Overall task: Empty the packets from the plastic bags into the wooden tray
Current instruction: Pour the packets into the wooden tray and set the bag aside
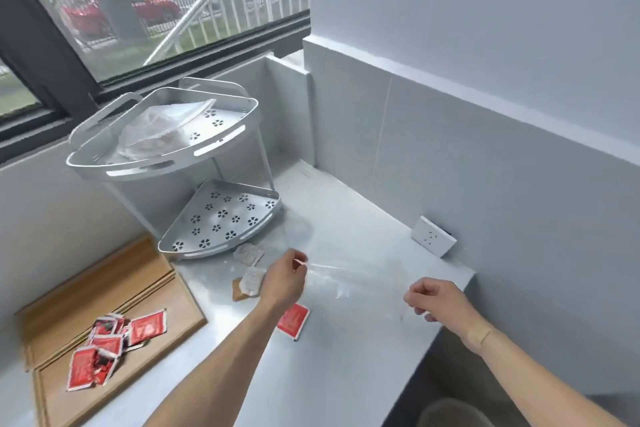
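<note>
Left of the corner rack [173, 156], the wooden tray [166, 291] holds a pile of red packets [110, 347]. The rack's top shelf carries crumpled plastic bags [156, 132]; its lower shelf is bare. In front of the rack, the left hand [285, 279] and right hand [438, 300] pinch a clear bag [356, 279] stretched between them above the counter [346, 211], near one red packet [294, 320] and pale packets [250, 269]

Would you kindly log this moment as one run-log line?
left hand: pinching clear bag | right hand: pinching it too | red packets: in wooden tray | red packet: on counter
</note>
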